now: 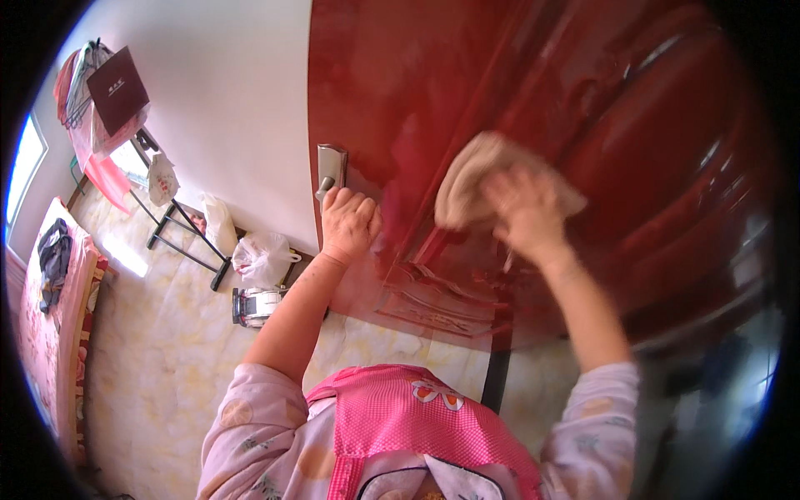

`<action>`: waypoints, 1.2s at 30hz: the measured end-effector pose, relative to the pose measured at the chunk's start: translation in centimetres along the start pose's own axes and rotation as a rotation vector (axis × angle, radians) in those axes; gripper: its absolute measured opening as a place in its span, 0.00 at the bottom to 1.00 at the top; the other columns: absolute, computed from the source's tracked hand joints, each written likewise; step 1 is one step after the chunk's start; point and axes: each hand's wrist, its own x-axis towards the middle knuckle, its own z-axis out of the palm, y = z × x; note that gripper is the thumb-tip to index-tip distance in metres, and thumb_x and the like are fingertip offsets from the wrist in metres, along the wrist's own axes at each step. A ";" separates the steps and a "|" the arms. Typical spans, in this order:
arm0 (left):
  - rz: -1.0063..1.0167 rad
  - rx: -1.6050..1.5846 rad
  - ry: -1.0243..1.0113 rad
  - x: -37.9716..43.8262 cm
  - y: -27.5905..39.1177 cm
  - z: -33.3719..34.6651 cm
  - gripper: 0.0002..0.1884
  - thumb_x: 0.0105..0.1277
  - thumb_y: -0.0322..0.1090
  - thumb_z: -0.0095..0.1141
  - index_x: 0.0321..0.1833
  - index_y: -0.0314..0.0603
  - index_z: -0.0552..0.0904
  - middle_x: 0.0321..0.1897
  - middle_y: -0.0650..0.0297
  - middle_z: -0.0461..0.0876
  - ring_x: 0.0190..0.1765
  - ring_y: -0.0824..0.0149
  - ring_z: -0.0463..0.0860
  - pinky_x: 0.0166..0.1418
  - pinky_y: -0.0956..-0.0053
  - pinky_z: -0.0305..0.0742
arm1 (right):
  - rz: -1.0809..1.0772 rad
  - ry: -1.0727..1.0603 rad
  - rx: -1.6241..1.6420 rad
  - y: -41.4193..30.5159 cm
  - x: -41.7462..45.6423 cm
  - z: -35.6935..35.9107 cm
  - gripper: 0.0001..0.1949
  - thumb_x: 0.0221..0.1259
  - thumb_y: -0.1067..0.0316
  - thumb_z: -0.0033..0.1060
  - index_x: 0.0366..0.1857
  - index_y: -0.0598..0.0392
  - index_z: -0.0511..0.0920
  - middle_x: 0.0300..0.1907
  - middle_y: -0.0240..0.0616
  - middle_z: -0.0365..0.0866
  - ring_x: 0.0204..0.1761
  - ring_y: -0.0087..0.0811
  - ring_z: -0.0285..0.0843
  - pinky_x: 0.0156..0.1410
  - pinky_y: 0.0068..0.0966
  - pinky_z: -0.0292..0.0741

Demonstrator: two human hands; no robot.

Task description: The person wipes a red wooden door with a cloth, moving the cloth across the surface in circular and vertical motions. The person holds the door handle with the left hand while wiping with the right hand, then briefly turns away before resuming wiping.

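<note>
A glossy dark red panelled door (425, 125) fills the upper middle and right of the view. My left hand (351, 222) is closed around the metal door handle (326, 184) near the door's left edge. Spread flat against the door to the right, my right hand (522, 209) presses a folded beige cloth (469, 187); both are blurred. The fingers of that hand lie on top of the cloth. Below my arms is a pink checked apron (400, 412).
At the left stand a black-legged rack (187, 228) with hangers and bags, and a bed (47, 350) with dark clothing on it. White plastic bags (262, 259) and a white-and-black object (256, 306) sit on the marbled floor (162, 375) by the wall.
</note>
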 end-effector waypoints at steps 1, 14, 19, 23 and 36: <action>-0.004 0.002 -0.022 -0.1 0.0 0.0 0.06 0.55 0.31 0.58 0.24 0.45 0.75 0.24 0.65 0.76 0.36 0.60 0.75 0.51 0.63 0.67 | 0.071 0.149 -0.049 1.4 0.4 -2.0 0.39 0.50 0.53 0.68 0.72 0.37 0.65 0.75 0.28 0.59 0.75 0.42 0.52 0.76 0.53 0.50; 0.014 0.009 -0.017 -0.1 -0.2 0.2 0.07 0.55 0.32 0.59 0.24 0.45 0.75 0.25 0.65 0.77 0.37 0.61 0.75 0.53 0.62 0.68 | 0.194 0.227 0.088 -6.8 -0.3 8.0 0.40 0.48 0.49 0.69 0.72 0.32 0.64 0.73 0.30 0.59 0.74 0.42 0.50 0.75 0.53 0.50; 0.024 0.005 -0.032 0.1 -0.3 0.5 0.06 0.55 0.32 0.60 0.25 0.44 0.76 0.26 0.65 0.78 0.37 0.61 0.76 0.54 0.62 0.67 | -0.049 0.187 -0.107 -6.5 -5.4 13.8 0.41 0.48 0.48 0.71 0.71 0.27 0.63 0.73 0.20 0.57 0.74 0.32 0.51 0.76 0.42 0.51; 0.018 0.028 -0.031 -0.1 -0.4 0.2 0.05 0.56 0.31 0.59 0.26 0.44 0.76 0.27 0.65 0.79 0.37 0.59 0.76 0.55 0.61 0.67 | 0.131 0.112 -0.054 0.1 -6.0 8.1 0.42 0.47 0.45 0.71 0.72 0.26 0.62 0.75 0.24 0.55 0.77 0.36 0.47 0.76 0.48 0.49; 0.050 0.055 -0.019 -0.1 -0.1 0.5 0.03 0.57 0.30 0.56 0.27 0.43 0.77 0.27 0.62 0.78 0.37 0.57 0.75 0.54 0.60 0.67 | 0.695 1.089 -0.103 16.7 -5.3 -5.0 0.36 0.63 0.48 0.58 0.67 0.65 0.62 0.66 0.60 0.63 0.64 0.59 0.67 0.67 0.46 0.67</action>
